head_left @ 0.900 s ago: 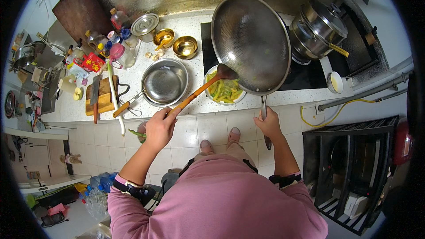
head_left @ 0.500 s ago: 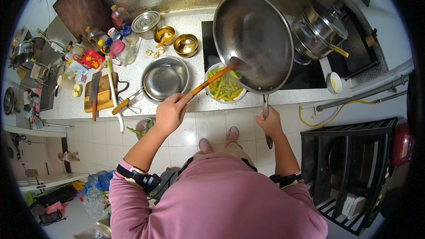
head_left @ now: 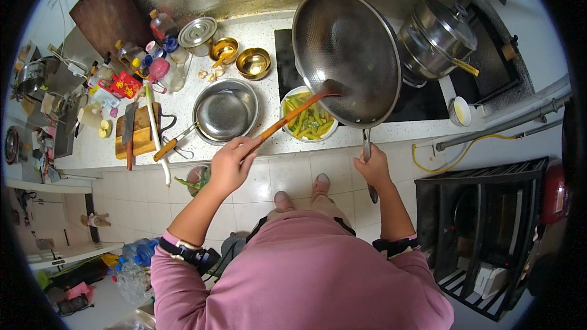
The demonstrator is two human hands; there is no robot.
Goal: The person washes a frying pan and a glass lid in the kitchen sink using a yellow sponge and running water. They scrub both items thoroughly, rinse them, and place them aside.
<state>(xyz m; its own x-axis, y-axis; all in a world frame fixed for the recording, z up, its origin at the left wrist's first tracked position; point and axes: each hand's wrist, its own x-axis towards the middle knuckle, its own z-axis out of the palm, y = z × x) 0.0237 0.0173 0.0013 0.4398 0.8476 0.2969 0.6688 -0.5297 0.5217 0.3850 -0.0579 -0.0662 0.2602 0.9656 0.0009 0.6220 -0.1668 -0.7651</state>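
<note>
Left fingers (head_left: pixel 246 145) grasp a long brown wooden spatula (head_left: pixel 293 113) slanting forward-right over a round white bowl (head_left: pixel 306 140) of green-yellow vegetables (head_left: pixel 313 123) into a tilted dark metal wok (head_left: pixel 348 46) (right fingers (head_left: pixel 361 164) clench the wok's handle (head_left: pixel 366 139)).

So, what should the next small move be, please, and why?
Perhaps draw the spatula down the wok toward the bowl of vegetables: the left hand holds the spatula, the right hand holds the wok tilted by the bowl, and a green speck shows inside.
</note>
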